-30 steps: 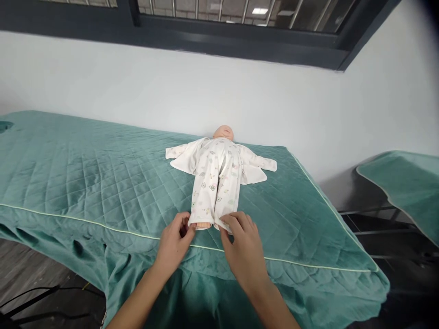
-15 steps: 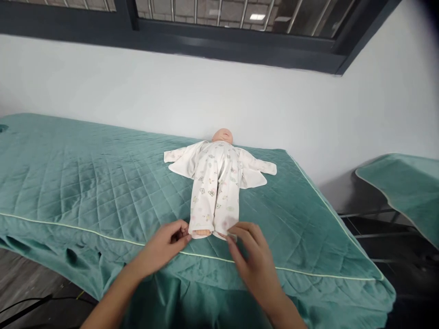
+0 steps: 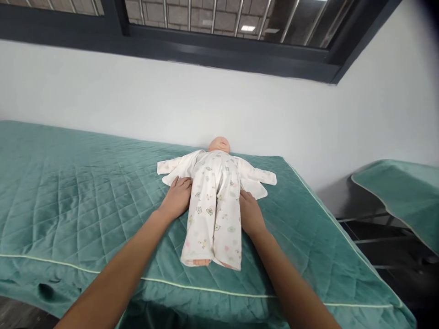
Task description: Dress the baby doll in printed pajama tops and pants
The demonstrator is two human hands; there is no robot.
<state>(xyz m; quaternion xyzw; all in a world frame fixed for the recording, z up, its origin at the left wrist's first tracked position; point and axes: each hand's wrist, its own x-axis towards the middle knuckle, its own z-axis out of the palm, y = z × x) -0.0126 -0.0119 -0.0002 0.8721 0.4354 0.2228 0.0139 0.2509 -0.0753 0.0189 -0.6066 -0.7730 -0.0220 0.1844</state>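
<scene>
Bed (image 3: 103, 205) in green quilting. On it, mid-view, doll (image 3: 219, 144) lying face up, head at twelve o'clock. Printed trousers (image 3: 205, 208) with cuffs at six; white shirt (image 3: 252, 176) spread to nine and three. Left hand (image 3: 178, 196) at nine, right hand (image 3: 251, 212) at three, both against the trouser sides; grip on cloth impossible to tell, fingertips partly hidden. Probably adjusting the trousers; next, calling for even, gentle handling on both sides.
</scene>
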